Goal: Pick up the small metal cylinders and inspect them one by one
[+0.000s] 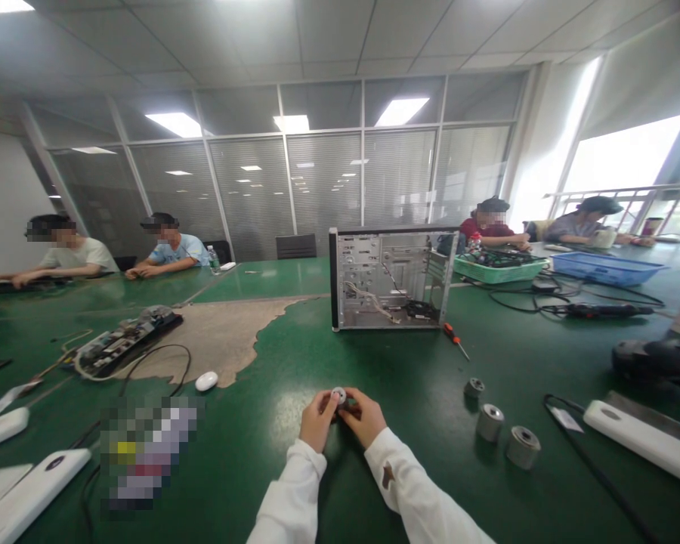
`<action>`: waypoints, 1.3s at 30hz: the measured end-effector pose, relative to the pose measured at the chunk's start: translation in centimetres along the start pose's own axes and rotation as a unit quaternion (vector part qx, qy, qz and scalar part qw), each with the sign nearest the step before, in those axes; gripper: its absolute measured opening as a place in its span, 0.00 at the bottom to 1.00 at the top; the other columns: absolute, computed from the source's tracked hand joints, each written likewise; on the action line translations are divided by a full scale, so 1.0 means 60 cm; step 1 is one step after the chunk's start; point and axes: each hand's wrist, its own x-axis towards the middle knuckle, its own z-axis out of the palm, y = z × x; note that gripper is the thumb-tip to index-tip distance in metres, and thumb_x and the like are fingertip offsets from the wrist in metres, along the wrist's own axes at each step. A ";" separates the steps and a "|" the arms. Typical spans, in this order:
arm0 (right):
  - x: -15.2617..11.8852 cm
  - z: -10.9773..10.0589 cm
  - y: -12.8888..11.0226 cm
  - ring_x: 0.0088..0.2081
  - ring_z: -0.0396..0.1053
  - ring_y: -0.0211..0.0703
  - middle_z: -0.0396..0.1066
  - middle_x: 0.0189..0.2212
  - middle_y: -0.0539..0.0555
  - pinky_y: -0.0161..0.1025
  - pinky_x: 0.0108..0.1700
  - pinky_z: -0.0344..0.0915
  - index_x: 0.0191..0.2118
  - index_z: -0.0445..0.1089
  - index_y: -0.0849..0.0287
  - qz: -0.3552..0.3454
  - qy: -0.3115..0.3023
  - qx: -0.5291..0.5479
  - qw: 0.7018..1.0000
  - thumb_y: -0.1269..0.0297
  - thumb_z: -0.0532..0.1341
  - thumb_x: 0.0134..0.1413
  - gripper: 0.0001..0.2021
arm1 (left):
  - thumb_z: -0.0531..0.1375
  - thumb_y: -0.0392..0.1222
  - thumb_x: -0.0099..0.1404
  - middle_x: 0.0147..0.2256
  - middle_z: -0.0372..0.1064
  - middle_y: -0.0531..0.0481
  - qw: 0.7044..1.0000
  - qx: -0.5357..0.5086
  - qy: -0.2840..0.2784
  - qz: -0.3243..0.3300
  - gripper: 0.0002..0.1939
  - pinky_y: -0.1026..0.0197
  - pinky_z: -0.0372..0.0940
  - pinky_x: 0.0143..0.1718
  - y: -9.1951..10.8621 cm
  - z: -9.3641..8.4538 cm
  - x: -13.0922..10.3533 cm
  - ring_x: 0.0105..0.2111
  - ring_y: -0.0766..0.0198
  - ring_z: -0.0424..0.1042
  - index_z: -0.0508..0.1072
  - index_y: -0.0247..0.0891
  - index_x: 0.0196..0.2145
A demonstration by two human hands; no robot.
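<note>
Just in front of me, both hands meet over the green table. My left hand (318, 419) is closed on a small round metal part (338, 394), its thumb lying against the part's face. My right hand (366, 417) is closed on the same part from the other side, its fingertips partly hidden behind it. On the table to the right stand three metal cylinders with holes in their tops: a small one (474, 387), a larger one (490, 422) and another large one (523, 447).
Beyond my hands stands an open computer case (394, 279), with an orange screwdriver (456, 341) beside it. A green basket (499, 270) and a blue basket (606, 268) lie back right. At left are a circuit assembly (128, 344) and a white oval object (207, 381). Several people sit around.
</note>
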 end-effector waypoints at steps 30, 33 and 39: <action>0.008 -0.017 -0.045 0.33 0.63 0.40 0.67 0.28 0.52 0.34 0.32 0.59 0.24 0.70 0.56 -0.022 0.085 0.006 0.996 0.64 0.58 0.39 0.05 | 0.60 0.38 0.45 0.34 0.69 0.47 0.985 0.125 -0.090 0.080 0.14 0.61 0.59 0.35 0.018 0.000 -0.003 0.35 0.60 0.66 0.70 0.38 0.34; 0.011 -0.022 -0.043 0.32 0.63 0.39 0.67 0.28 0.52 0.34 0.32 0.59 0.26 0.69 0.57 -0.035 0.105 0.003 0.994 0.64 0.57 0.41 0.06 | 0.60 0.37 0.45 0.35 0.69 0.47 0.984 0.125 -0.094 0.082 0.16 0.60 0.58 0.37 0.018 0.000 -0.004 0.37 0.59 0.66 0.70 0.38 0.35; 0.023 -0.048 -0.006 0.26 0.63 0.39 0.68 0.23 0.50 0.35 0.30 0.59 0.28 0.69 0.57 0.024 0.145 -0.010 0.989 0.60 0.57 0.40 0.08 | 0.61 0.36 0.43 0.36 0.69 0.47 0.992 0.103 -0.042 0.059 0.16 0.58 0.58 0.40 0.011 0.001 -0.002 0.38 0.58 0.65 0.70 0.37 0.34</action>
